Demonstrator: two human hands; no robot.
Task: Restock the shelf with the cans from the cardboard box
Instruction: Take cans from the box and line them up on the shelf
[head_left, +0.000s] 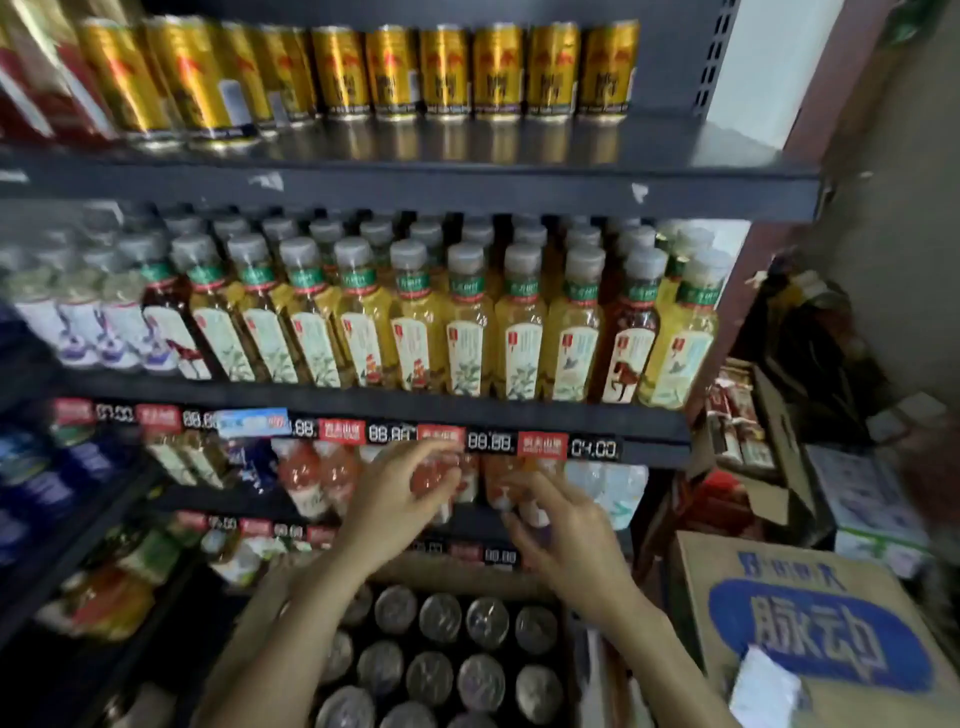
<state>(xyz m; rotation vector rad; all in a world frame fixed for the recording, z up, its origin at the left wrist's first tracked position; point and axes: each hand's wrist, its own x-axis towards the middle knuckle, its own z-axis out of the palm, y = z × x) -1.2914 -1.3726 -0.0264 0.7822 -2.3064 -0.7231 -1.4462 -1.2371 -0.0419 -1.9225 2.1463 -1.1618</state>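
Above open cardboard box (524, 584) of upright cans (439, 618): left hand (395, 499) and right hand (563, 535), fingers loosely spread, holding nothing. Gold cans (447, 70) along top shelf (415, 192); tea bottles (467, 332) one shelf below; printed carton (810, 623) at right.

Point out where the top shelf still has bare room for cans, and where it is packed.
Free: the top shelf's right end, between the last gold can and the perforated upright, plus the bare front strip before that row. Crowded: the left end, gold cans packed to the edge. The tea bottles fill theirs.
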